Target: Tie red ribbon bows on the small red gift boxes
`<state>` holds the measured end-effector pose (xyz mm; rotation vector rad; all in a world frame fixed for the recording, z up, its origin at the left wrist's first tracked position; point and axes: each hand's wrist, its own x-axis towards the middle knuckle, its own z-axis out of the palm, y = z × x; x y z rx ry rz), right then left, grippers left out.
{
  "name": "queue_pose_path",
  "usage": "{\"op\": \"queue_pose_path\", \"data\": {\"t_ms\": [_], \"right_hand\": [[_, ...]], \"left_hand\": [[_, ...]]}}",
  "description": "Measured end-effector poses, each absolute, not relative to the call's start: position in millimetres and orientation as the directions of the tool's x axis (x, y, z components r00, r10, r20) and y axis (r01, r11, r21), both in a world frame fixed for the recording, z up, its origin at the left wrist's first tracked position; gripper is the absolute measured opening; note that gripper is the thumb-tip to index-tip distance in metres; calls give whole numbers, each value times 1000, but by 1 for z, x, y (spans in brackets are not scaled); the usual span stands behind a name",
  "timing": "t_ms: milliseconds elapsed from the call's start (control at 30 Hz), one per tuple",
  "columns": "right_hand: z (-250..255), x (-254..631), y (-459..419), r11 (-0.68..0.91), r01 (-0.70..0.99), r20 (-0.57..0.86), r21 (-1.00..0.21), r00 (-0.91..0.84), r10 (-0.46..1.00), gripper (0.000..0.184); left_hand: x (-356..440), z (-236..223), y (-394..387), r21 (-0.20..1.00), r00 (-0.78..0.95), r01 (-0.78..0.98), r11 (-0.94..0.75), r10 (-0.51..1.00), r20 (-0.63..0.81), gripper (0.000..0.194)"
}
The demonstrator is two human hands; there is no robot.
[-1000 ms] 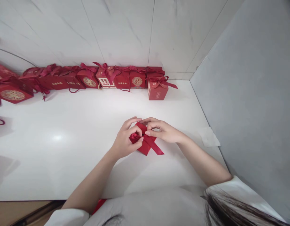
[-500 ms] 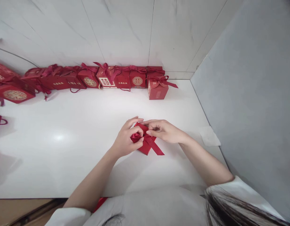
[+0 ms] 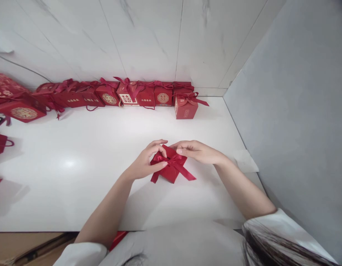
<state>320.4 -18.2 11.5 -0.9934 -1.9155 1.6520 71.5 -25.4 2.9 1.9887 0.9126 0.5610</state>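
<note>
Box (image 3: 172, 175) with bow (image 3: 171, 161), on a white table (image 3: 76, 199), between the two hands and near the person. The box is red and lies with one corner toward the person; the bow's two tails spread toward its near side, one to the left and one to the right. Left hand (image 3: 144, 162): thumb and index finger curled close together over the left loop, the gap narrow; whether they pinch the ribbon cannot be told. Right hand (image 3: 198, 151): thumb at the right loop, the other fingers bent behind the far corner, partly hidden; their grip cannot be told. Beyond, a row of red boxes (image 3: 144, 96), tied with ribbons, stands along the tiled wall (image 3: 148, 40); an end box (image 3: 186, 109) stands just in front of its right end. Right: a white sheet (image 3: 245, 161) beside the grey panel (image 3: 298, 111).
</note>
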Motion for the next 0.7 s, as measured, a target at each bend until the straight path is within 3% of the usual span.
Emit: {"op": "queue_pose_path", "data": {"t_ms": [100, 300, 433, 700], "right_hand": [[19, 327, -18, 32, 270, -154, -962, -637, 755, 41], [29, 332, -22, 50, 314, -160, -948, -606, 779, 31], [25, 327, -22, 24, 305, -178, -952, -616, 767, 24], [13, 321, -18, 51, 268, -155, -962, -692, 705, 24]], "left_hand": [[58, 10, -19, 883, 705, 304, -358, 708, 44, 14], [49, 19, -19, 821, 692, 390, -417, 721, 37, 16], [48, 13, -16, 854, 662, 393, -340, 750, -6, 8], [47, 4, -11, 891, 671, 364, -272, 739, -48, 23]]}}
